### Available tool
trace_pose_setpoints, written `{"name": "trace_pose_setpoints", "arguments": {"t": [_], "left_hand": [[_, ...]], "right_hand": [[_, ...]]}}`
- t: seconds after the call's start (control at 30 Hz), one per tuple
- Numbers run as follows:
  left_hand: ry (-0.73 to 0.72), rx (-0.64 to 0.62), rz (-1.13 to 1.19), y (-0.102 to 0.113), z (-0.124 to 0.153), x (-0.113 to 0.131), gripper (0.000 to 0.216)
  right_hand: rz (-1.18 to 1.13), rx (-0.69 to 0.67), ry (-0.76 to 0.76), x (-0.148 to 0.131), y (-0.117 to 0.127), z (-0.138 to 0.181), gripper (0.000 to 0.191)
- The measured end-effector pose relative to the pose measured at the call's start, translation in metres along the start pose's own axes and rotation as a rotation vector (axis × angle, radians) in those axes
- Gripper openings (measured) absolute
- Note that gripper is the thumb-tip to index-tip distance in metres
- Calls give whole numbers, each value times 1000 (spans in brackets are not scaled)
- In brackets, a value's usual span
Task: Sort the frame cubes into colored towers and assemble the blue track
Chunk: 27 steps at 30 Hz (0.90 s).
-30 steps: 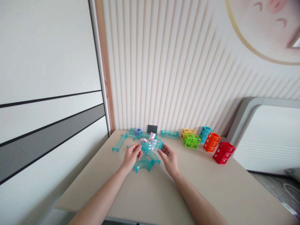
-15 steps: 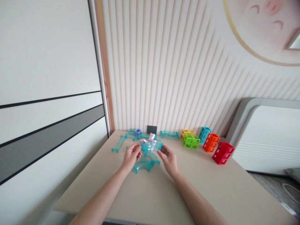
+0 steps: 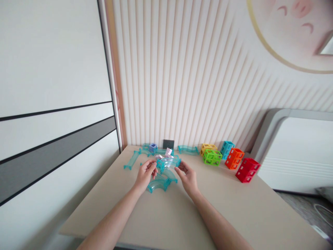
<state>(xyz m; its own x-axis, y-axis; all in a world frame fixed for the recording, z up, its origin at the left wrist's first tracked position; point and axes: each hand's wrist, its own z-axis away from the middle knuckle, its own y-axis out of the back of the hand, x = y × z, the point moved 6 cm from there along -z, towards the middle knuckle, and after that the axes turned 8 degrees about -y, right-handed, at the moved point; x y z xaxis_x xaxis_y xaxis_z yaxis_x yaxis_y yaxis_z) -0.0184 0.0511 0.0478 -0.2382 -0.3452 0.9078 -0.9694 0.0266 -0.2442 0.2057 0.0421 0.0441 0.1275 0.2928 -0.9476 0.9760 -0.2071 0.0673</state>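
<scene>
Between my two hands a clear teal marble-run track piece (image 3: 170, 162) is held up over the table. My left hand (image 3: 146, 174) pinches its left end with thumb and fingers. At the right end, my right hand (image 3: 186, 175) grips it, fingers curled behind and thumb in front. Below it lie curved teal track pieces (image 3: 158, 184), partly overlapping. Pale pink faceted blocks (image 3: 169, 152) show just behind the held piece, which hides part of them.
Another track piece (image 3: 132, 160) lies at the left, one (image 3: 188, 149) by the wall, near a small purple cube frame (image 3: 153, 148). Right stand yellow (image 3: 208, 147), green (image 3: 212, 158), blue (image 3: 227, 150), orange (image 3: 234, 159) and red (image 3: 247, 170) block frames. A black socket (image 3: 168, 144) is behind.
</scene>
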Motion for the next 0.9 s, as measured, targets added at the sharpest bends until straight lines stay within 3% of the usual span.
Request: {"name": "trace_pose_setpoints", "arguments": {"t": [0.7,0.9], "left_hand": [[-1,-47,-13,1,-2,-10,45],[-1,-39,-28,3,-1,-10,47]], "right_hand": [[61,-15,-4,10,4,-5,60],[118,29,28,9,18,-16,58]]}}
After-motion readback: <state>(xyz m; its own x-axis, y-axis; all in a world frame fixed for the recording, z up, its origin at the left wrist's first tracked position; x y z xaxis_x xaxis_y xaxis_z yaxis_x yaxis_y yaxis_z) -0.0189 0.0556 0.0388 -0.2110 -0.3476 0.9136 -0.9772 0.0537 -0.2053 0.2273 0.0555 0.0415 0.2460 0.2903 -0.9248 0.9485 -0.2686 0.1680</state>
